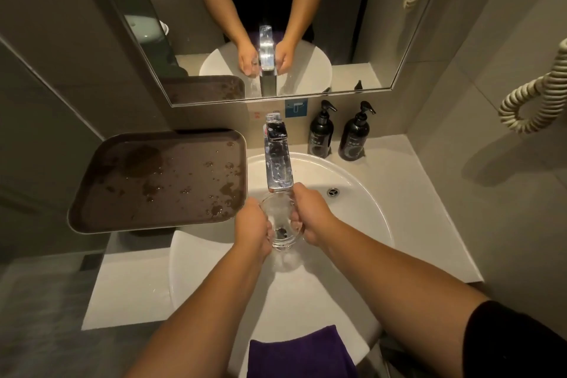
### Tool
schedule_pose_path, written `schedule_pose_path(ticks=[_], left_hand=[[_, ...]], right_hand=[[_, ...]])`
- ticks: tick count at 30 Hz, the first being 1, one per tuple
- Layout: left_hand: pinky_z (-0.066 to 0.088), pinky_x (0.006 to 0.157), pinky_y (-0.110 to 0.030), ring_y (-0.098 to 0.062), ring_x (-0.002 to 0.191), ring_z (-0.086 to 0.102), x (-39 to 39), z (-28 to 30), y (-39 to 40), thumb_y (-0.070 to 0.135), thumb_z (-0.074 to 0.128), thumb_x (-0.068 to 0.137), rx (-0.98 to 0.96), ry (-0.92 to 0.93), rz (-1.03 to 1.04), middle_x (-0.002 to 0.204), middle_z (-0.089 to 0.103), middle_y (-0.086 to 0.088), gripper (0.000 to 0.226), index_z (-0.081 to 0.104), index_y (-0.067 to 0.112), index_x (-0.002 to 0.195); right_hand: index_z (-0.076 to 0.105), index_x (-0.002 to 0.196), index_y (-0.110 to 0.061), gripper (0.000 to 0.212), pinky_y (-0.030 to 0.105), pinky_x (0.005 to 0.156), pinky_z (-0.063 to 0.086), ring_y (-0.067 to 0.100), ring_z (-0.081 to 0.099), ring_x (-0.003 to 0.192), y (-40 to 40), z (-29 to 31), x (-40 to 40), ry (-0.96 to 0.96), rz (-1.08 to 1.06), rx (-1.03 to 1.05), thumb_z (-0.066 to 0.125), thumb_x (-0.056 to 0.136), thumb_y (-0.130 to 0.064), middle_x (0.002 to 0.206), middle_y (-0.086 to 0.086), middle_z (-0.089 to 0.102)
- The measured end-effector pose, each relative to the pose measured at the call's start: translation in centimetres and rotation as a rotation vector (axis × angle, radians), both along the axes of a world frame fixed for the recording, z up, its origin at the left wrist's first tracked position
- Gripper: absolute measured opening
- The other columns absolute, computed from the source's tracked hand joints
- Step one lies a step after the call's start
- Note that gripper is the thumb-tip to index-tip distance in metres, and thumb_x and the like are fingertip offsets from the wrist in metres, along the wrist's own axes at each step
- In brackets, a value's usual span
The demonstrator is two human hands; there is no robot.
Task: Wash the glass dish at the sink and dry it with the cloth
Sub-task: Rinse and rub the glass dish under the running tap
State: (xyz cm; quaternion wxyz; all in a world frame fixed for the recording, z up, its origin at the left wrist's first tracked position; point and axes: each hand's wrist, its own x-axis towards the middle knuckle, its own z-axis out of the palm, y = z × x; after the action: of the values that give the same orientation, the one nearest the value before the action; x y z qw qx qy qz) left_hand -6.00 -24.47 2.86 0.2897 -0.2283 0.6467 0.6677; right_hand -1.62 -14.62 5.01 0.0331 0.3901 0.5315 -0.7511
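Hands met over the round white ceramic sink (352, 193): the left hand (253, 232) and right hand (313, 215) each had a closed grip on the clear glass dish (280, 228), held under the chrome tap (277, 159). A folded purple cloth (299, 353) lay on the sink's near rim, a wet brown tray (159, 178) on the table to the left.

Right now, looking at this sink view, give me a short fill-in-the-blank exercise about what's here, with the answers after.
1. Both hands, left hand and right hand, hold the glass dish under the ____.
2. The cloth lying on the sink's near rim is ____ in colour.
3. The wet brown tray sits to the ____ of the basin.
4. ____ black pump bottles stand against the wall.

Answers: faucet; purple; left; Two
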Motion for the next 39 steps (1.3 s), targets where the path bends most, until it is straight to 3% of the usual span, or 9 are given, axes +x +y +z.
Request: schedule_pose_path(ticks=[3,7,9,13,18,22,27,35,39], left_hand=[[0.045,0.042,-0.020,-0.017,0.044,0.057,0.5,0.0,0.1,0.026,0.042,0.096,0.097,-0.020,0.019,0.056,0.059,-0.004,0.034,0.057,0.012,0.070],[0.044,0.051,-0.024,-0.017,0.048,0.053,-0.3,0.5,-0.6,0.031,0.042,0.094,-0.026,0.155,-0.306,0.052,0.057,0.000,0.038,0.060,0.017,0.063],[0.035,0.053,-0.030,-0.018,0.050,0.044,-0.9,0.4,-0.6,0.037,0.040,0.094,-0.121,0.257,-0.380,0.050,0.051,0.003,0.043,0.056,0.020,0.059],[0.028,0.049,-0.028,-0.019,0.047,0.035,-0.6,0.3,-0.5,0.030,0.043,0.089,-0.087,0.191,-0.217,0.051,0.041,-0.001,0.039,0.048,0.020,0.051],[0.037,0.038,-0.017,-0.015,0.034,0.046,0.6,-0.9,-0.2,0.027,0.042,0.094,0.080,-0.067,0.077,0.046,0.049,0.000,0.033,0.053,0.016,0.065],[0.036,0.034,-0.014,-0.016,0.037,0.044,1.5,-0.6,0.2,0.017,0.036,0.095,0.109,-0.110,0.167,0.056,0.044,-0.003,0.033,0.045,0.016,0.063],[0.048,0.043,-0.020,-0.018,0.042,0.051,1.7,0.1,-0.4,0.018,0.038,0.092,0.104,-0.166,0.109,0.062,0.051,-0.008,0.027,0.048,0.014,0.066],[0.053,0.060,-0.029,-0.022,0.066,0.058,2.0,-0.7,-1.5,0.029,0.042,0.090,0.065,-0.152,0.009,0.073,0.058,-0.005,0.022,0.057,0.019,0.078],[0.053,0.052,-0.022,-0.017,0.053,0.061,2.4,0.1,-1.7,0.033,0.040,0.096,0.097,-0.162,0.016,0.060,0.059,-0.001,0.034,0.056,0.016,0.071]], right_hand=[[0.047,0.060,-0.016,0.031,0.017,0.033,0.028,0.008,0.036,0.029,-0.1,-0.5,0.4,-0.017,-0.092,-0.017,0.043,0.090,-0.016,0.039,-0.005,0.043],[0.058,0.069,-0.012,0.029,0.023,0.045,0.041,0.013,0.049,0.043,0.8,-0.1,-0.2,-0.035,0.123,0.146,0.047,0.092,-0.027,0.049,-0.001,0.055],[0.056,0.067,-0.013,0.030,0.021,0.043,0.029,0.012,0.038,0.041,1.1,0.5,-0.6,-0.024,0.245,0.235,0.050,0.094,-0.026,0.045,-0.003,0.047],[0.052,0.063,-0.015,0.034,0.018,0.037,0.027,0.006,0.039,0.032,0.7,1.5,-0.5,-0.017,0.229,0.241,0.046,0.097,-0.017,0.037,-0.008,0.047],[0.048,0.057,-0.016,0.033,0.019,0.035,0.028,0.012,0.036,0.030,-0.6,0.0,0.7,-0.041,-0.165,-0.152,0.047,0.090,-0.015,0.039,-0.003,0.042],[0.042,0.060,-0.014,0.026,0.019,0.033,0.024,0.012,0.031,0.030,-1.5,-1.4,1.2,-0.049,-0.332,-0.182,0.041,0.086,-0.011,0.044,0.000,0.037],[0.052,0.066,-0.012,0.023,0.030,0.058,0.039,0.018,0.045,0.055,1.7,0.4,0.9,-0.109,0.042,0.364,0.047,0.088,-0.015,0.063,0.005,0.051],[0.058,0.128,-0.010,0.047,0.040,0.099,0.043,0.025,0.053,0.118,3.9,10.8,-3.6,0.442,0.535,1.418,0.034,0.100,-0.039,0.127,0.009,0.062],[0.047,0.132,-0.009,0.054,0.050,0.095,0.047,0.031,0.052,0.119,3.5,8.8,-3.9,0.428,0.851,1.682,0.036,0.095,-0.047,0.129,0.012,0.057]])
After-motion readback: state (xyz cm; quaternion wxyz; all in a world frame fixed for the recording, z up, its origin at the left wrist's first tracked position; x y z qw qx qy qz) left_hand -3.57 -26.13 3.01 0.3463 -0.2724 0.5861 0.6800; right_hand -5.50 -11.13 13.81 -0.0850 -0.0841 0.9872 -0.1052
